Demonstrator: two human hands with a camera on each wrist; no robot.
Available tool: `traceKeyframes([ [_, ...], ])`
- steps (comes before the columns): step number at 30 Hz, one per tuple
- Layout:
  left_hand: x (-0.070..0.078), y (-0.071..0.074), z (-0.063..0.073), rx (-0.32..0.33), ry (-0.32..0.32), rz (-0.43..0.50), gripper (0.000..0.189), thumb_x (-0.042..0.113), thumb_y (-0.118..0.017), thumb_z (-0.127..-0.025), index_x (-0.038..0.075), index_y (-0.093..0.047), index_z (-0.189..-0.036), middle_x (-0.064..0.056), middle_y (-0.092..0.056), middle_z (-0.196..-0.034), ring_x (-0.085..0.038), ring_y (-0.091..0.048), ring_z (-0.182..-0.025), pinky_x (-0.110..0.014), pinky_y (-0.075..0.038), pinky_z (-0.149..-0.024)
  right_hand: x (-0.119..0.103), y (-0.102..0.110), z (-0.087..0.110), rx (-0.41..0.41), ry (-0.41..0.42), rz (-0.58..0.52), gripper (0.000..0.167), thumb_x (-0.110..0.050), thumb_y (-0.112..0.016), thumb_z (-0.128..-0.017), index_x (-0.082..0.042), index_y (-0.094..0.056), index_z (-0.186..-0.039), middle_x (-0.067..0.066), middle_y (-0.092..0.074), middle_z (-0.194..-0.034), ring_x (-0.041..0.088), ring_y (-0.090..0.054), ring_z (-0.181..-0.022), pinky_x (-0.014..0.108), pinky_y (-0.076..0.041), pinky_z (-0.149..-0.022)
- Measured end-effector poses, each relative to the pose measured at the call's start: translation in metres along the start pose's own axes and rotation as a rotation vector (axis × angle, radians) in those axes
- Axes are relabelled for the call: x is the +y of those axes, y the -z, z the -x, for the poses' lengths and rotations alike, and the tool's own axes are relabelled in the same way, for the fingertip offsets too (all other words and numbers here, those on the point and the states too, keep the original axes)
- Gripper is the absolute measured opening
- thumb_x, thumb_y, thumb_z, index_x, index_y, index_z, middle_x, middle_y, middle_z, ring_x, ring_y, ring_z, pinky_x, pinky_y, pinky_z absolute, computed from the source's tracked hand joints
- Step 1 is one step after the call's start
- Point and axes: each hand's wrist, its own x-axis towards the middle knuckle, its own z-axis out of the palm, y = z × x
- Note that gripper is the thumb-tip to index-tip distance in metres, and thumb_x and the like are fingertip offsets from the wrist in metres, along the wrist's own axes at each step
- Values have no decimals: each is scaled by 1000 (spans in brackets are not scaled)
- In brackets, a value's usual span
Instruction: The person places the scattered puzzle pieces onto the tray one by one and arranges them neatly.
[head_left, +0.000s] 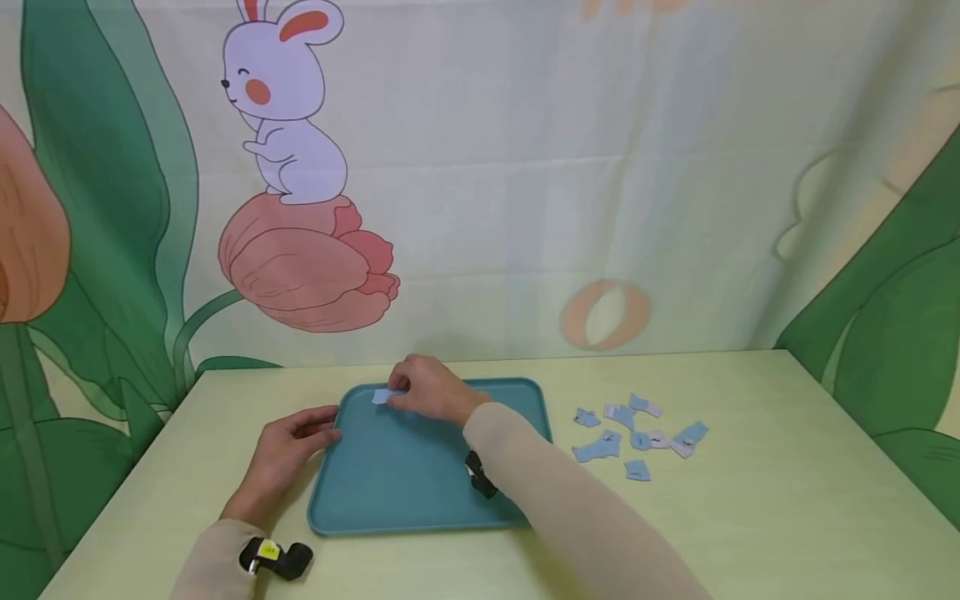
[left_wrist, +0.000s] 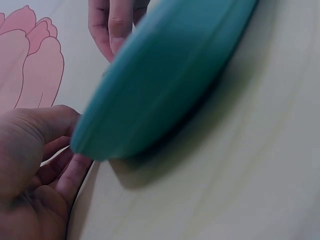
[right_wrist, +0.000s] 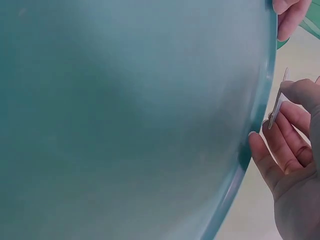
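A teal rectangular tray (head_left: 405,475) lies on the table. My left hand (head_left: 281,454) holds its left rim near the far corner; in the left wrist view the thumb is on one side of the tray's edge (left_wrist: 125,110) and the fingers are on the other. Over the tray's far left part, my right hand (head_left: 431,392) pinches a small light-blue puzzle piece (head_left: 382,396) between thumb and fingers. The right wrist view shows this puzzle piece (right_wrist: 278,102) edge-on, close to the tray's rim, with one fingertip right at the rim.
To the right of the tray, several blue and whitish puzzle pieces (head_left: 637,471) lie scattered on the pale yellow-green table (head_left: 787,500). A printed curtain (head_left: 487,183) with a rabbit and flowers hangs behind the table's far edge.
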Motion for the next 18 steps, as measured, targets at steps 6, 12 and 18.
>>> traceKeyframes([
  [6,1,-3,0,3,1,2,44,10,-69,-104,-2,-62,-145,-23,-65,-139,-36,-64,-126,-37,-55,-103,0,-7,-3,-16,-17,33,22,-21,-77,-100,-6,-78,-116,1,-69,-104,12,-63,-94,19,-54,-87],
  [12,2,-9,0,-12,5,0,45,10,-70,-103,-3,-61,-145,-24,-65,-139,-37,-64,-125,-38,-55,-103,0,-13,-3,-24,-47,57,22,-22,-77,-100,-7,-78,-116,-1,-68,-102,11,-62,-92,19,-54,-86],
  [18,4,-4,2,4,23,-19,46,11,-70,-104,-2,-61,-147,-24,-64,-141,-37,-63,-127,-41,-54,-105,-8,-17,-9,-18,-34,88,21,-23,-76,-101,-8,-79,-115,0,-67,-102,11,-62,-90,19,-54,-85],
])
